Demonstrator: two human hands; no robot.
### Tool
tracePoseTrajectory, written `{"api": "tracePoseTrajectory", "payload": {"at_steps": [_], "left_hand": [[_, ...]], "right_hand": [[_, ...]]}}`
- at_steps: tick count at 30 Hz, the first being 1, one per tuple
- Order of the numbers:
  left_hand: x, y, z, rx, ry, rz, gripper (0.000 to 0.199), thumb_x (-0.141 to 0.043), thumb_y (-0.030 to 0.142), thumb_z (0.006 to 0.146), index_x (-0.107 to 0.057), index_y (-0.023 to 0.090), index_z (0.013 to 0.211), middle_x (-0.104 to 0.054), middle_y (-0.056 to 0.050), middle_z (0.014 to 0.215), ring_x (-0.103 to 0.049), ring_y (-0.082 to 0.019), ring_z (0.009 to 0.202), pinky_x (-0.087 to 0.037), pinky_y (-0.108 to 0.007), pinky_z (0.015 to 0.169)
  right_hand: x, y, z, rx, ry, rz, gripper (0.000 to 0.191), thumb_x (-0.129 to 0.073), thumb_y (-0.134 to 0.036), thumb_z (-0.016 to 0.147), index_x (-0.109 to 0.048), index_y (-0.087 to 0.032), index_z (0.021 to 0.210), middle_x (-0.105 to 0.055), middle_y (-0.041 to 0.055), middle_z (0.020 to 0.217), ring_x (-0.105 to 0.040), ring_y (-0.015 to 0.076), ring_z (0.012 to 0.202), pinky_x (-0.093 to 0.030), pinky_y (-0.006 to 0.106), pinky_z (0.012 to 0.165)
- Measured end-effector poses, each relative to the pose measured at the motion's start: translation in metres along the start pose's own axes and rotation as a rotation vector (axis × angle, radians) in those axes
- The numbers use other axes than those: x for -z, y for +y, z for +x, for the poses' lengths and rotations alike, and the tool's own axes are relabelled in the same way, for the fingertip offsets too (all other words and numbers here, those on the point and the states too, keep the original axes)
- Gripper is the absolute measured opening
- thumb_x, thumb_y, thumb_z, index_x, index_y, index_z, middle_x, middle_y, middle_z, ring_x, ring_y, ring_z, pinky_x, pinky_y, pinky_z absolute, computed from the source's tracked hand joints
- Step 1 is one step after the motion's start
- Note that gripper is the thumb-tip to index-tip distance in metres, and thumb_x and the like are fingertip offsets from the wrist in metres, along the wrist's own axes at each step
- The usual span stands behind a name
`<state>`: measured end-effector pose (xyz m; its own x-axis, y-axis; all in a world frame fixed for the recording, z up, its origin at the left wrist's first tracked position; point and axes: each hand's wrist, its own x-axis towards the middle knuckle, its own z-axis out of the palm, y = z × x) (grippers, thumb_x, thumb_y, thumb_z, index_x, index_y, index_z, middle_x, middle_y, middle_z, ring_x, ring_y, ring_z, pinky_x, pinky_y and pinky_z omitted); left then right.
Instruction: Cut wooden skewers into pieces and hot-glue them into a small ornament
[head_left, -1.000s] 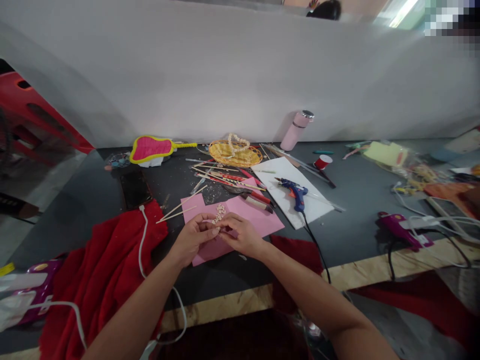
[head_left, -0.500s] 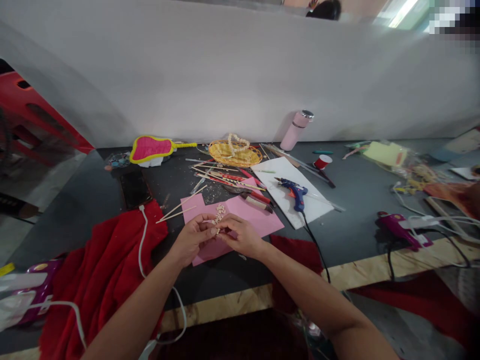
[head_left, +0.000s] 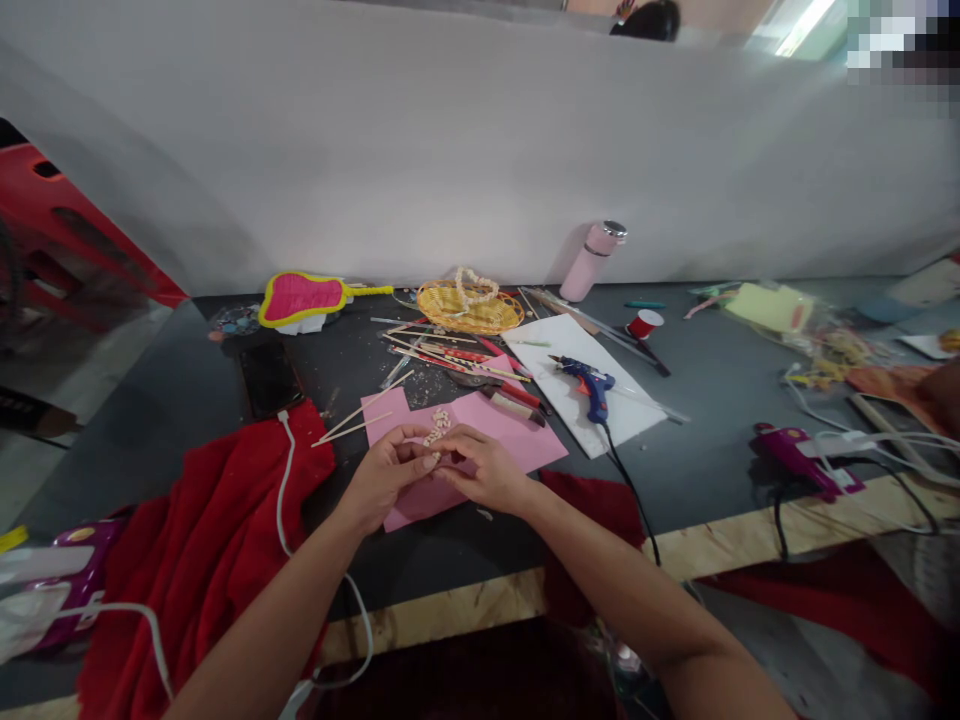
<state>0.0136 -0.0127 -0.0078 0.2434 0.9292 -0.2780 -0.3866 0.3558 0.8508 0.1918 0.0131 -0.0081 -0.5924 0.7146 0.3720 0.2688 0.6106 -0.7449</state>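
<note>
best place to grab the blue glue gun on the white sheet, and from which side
Probably by the handle of the blue glue gun, coming from above on the near side. It lies flat on the white sheet with its nozzle pointing away to the left and its black cord trailing off the handle end toward the table edge, so the handle is the free, thick part nearest the person.

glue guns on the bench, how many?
3. Blue glue gun on the white sheet; purple glue gun at right, near the front edge; another purple one far left, partly covered. More may be hidden.
</note>
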Motion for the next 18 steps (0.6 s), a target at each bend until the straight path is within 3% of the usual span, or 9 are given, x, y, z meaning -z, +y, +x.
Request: {"api": "tracePoseTrajectory", "payload": {"at_steps": [18], "left_hand": [[0.0024,-0.0013,-0.0004,-0.007,-0.035,0.134,0.046,-0.071,0.023,0.067,-0.051,0.018,0.108,-0.064,0.0,0.072,-0.058,-0.009,0.063,-0.042,-0.02,0.062]], "right_hand": [[-0.002,0.0081,-0.0008,0.03,0.015,0.043,0.012,-0.054,-0.023,0.085,-0.061,-0.021,0.095,-0.063,0.0055,0.091,-0.059,0.0164,0.088,-0.049,0.031,0.08]]}}
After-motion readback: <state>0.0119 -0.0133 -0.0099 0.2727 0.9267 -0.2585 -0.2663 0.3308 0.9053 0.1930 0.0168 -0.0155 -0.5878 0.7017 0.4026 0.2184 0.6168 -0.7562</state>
